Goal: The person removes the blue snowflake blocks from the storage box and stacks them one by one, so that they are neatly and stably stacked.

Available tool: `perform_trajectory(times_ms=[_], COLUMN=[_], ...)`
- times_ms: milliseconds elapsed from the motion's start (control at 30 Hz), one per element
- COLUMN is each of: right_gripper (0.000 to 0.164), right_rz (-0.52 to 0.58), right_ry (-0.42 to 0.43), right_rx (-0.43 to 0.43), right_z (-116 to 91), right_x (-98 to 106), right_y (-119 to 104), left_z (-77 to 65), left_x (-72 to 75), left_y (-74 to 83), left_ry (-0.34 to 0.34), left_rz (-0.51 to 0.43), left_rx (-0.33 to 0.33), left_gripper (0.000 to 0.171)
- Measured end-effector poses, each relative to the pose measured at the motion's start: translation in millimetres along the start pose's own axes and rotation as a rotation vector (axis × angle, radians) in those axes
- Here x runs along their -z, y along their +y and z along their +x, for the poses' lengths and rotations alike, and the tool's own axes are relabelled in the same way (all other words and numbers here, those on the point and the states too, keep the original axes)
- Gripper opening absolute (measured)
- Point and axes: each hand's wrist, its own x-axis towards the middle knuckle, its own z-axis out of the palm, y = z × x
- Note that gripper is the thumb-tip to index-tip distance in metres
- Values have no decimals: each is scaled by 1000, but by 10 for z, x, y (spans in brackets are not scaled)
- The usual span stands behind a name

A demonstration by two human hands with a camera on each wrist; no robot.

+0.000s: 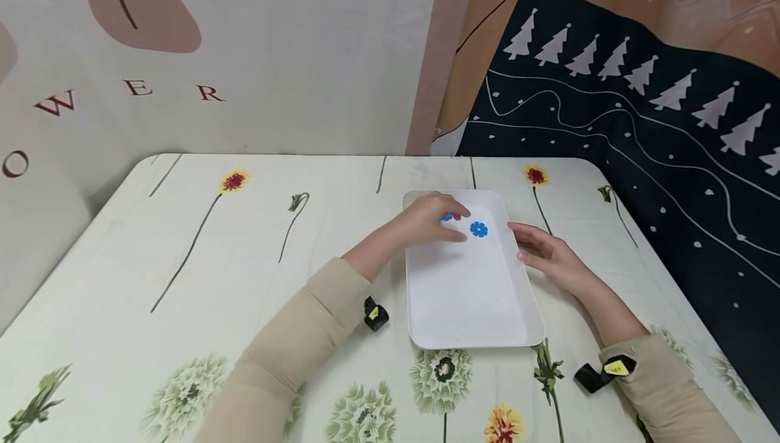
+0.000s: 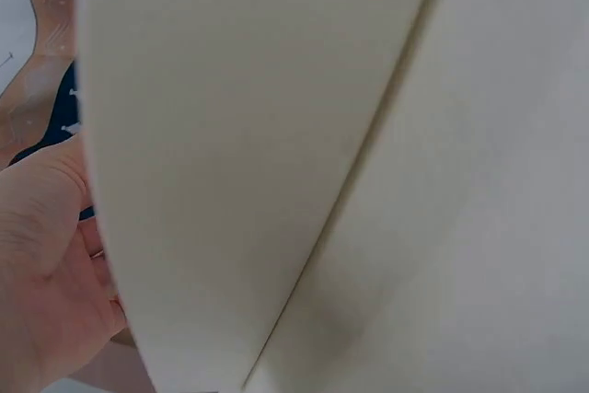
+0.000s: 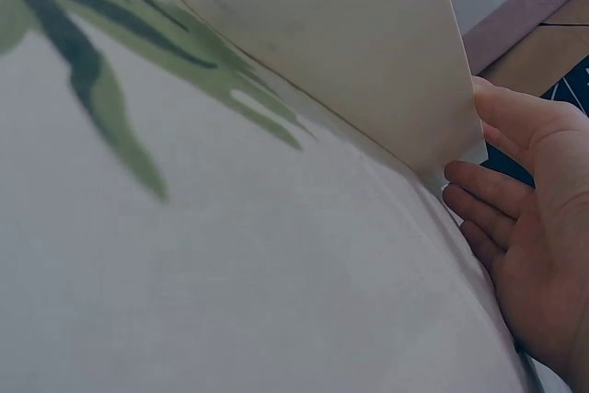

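Note:
A white rectangular tray point(image 1: 475, 307) lies on the table, holding blue flower-shaped pieces. One blue piece point(image 1: 479, 229) lies in plain sight on its floor, just right of my left hand. My left hand point(image 1: 429, 218) reaches over the tray's left rim, thumb and fingers apart. A second blue piece point(image 1: 447, 217) shows partly between them, the rest hidden by the hand. Against the tray's right wall, my right hand point(image 1: 548, 253) touches the rim with its fingertips. In the right wrist view its fingers point(image 3: 492, 190) are extended beside the wall corner.
A white cloth printed with flowers covers the table point(image 1: 341, 226). Black wrist cameras sit at the left cuff point(image 1: 338, 287) and the right cuff point(image 1: 648, 362). Behind stands a pale printed curtain point(image 1: 305, 57), with a dark tree-patterned cloth point(image 1: 609, 104) at right.

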Motion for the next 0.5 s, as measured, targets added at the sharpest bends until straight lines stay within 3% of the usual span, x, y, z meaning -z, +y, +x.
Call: perform_trajectory(times_ms=[267, 500], right_gripper=[52, 52], right_rz=[-4, -8], right_ry=[-8, -12], right_rx=[-5, -13], right_z=[-2, -3], right_x=[-2, 3], right_y=[-7, -17], left_z=[244, 386], left_x=[-110, -167], left_y=[37, -27], left_ry=[-67, -117], left_rz=[-24, 4], left_rx=[99, 106], left_gripper=[48, 50])
